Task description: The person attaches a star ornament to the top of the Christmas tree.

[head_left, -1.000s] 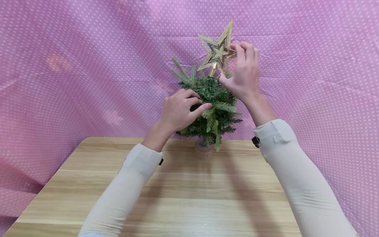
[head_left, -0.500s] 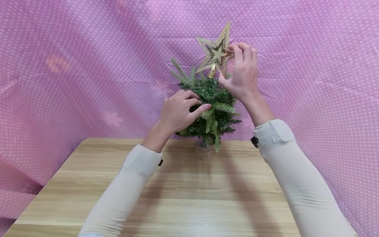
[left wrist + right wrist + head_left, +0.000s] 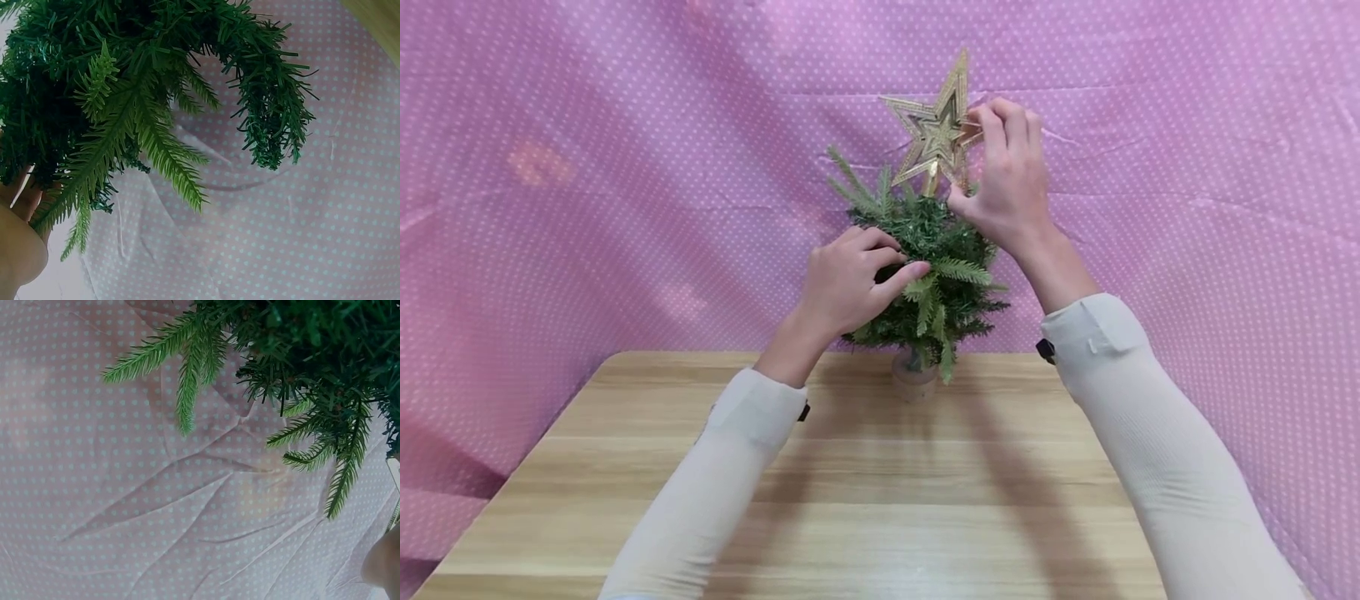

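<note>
A small artificial Christmas tree [image 3: 955,242] stands at the table's far edge on a pale round base [image 3: 914,382]. On its top sits a gold glittery star [image 3: 942,137], tilted a little, its short gold stem [image 3: 932,179] going down into the foliage. My right hand [image 3: 1013,183] holds the star by its right side, thumb low and fingers on the right point. My left hand [image 3: 850,279] grips the tree from the left; its fingertips are hidden among the needles. In the left wrist view, green branches [image 3: 125,106] hide most of the left hand.
The wooden table [image 3: 880,475] stretches from the tree toward me. Pink dotted cloth [image 3: 700,167] hangs close behind the tree and along both sides. Light green sprigs [image 3: 857,183] stick out at the tree's upper left.
The star has turned slightly and shifted left, now standing a bit more upright, and my right hand has moved left with it. My left hand keeps its place on the tree.
</note>
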`<control>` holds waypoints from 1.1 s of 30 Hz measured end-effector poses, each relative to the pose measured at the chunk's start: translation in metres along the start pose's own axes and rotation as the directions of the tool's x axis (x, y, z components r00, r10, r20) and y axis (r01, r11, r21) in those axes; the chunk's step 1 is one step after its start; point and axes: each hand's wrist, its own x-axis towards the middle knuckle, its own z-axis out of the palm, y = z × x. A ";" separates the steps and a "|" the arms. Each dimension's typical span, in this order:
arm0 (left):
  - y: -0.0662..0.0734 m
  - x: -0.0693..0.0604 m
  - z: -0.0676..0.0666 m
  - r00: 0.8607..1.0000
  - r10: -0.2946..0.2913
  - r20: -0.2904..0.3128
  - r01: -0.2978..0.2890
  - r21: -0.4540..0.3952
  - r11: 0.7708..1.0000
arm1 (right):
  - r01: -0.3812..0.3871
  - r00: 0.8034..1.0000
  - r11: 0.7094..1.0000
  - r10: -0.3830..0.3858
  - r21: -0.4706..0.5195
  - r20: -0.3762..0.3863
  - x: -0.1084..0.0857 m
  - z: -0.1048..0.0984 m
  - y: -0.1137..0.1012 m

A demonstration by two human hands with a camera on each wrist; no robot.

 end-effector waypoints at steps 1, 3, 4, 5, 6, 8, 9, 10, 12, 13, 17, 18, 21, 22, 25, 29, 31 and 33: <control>-0.001 -0.001 0.000 1.000 0.000 0.004 0.000 0.001 1.000 | -0.006 1.000 1.000 0.006 -0.007 0.010 0.000 0.000 -0.001; -0.002 -0.003 -0.001 1.000 0.004 0.004 -0.004 0.004 1.000 | -0.002 1.000 1.000 0.002 -0.020 0.022 0.000 0.000 -0.004; -0.003 -0.003 -0.002 1.000 0.006 0.001 -0.006 0.007 1.000 | 0.006 1.000 1.000 -0.005 -0.027 0.024 0.001 0.000 -0.006; -0.004 -0.004 -0.002 1.000 0.007 -0.004 -0.007 0.010 1.000 | 0.017 1.000 0.999 -0.016 -0.035 0.027 0.002 0.000 -0.007; -0.005 -0.004 -0.002 1.000 0.010 -0.012 -0.009 0.014 1.000 | 0.029 0.999 0.999 -0.028 -0.041 0.028 0.003 0.000 -0.008; -0.007 -0.005 -0.003 0.999 0.018 -0.034 -0.017 0.020 1.000 | 0.054 0.998 0.997 -0.053 -0.052 0.024 0.006 0.002 -0.011; -0.007 -0.005 -0.004 0.999 0.023 -0.043 -0.022 0.022 1.000 | 0.058 0.998 0.997 -0.056 -0.058 0.022 0.007 0.002 -0.011; -0.008 -0.004 -0.004 0.999 0.025 -0.045 -0.024 0.023 0.999 | 0.057 0.998 0.997 -0.056 -0.061 0.022 0.008 0.003 -0.012; -0.008 -0.004 -0.004 0.999 0.029 -0.044 -0.027 0.027 0.999 | 0.053 0.998 0.997 -0.052 -0.062 0.020 0.008 0.004 -0.011; -0.008 -0.004 -0.004 0.999 0.028 -0.038 -0.027 0.027 0.999 | 0.052 0.999 0.997 -0.051 -0.061 0.018 0.008 0.004 -0.011; -0.008 -0.002 -0.004 1.000 0.016 -0.007 -0.016 0.029 0.999 | 0.063 0.998 0.996 -0.062 -0.059 0.006 0.008 0.006 -0.008; -0.008 -0.001 -0.004 1.000 0.013 -0.001 -0.013 0.027 1.000 | 0.068 0.998 0.996 -0.068 -0.061 0.005 0.008 0.006 -0.008; -0.008 0.001 -0.004 1.000 0.012 0.007 -0.012 0.026 1.000 | 0.084 0.996 0.994 -0.084 -0.068 0.003 0.010 0.005 -0.006; -0.008 0.001 -0.004 1.000 0.017 0.002 -0.017 0.024 1.000 | 0.086 0.996 0.994 -0.086 -0.070 0.004 0.010 0.005 -0.006; -0.008 -0.001 -0.002 0.999 0.040 -0.023 -0.040 0.020 0.999 | 0.086 0.996 0.994 -0.086 -0.069 0.006 0.008 0.005 -0.005; -0.009 -0.003 0.001 0.995 0.067 -0.072 -0.068 -0.004 0.998 | 0.087 0.996 0.994 -0.087 -0.060 -0.001 0.005 0.006 -0.003; -0.010 -0.003 0.002 0.993 0.079 -0.092 -0.081 -0.020 0.997 | 0.089 0.996 0.994 -0.090 -0.058 -0.003 0.004 0.005 -0.003; -0.010 -0.003 0.002 0.990 0.093 -0.110 -0.098 -0.039 0.994 | 0.093 0.996 0.994 -0.093 -0.051 -0.004 0.003 0.004 -0.002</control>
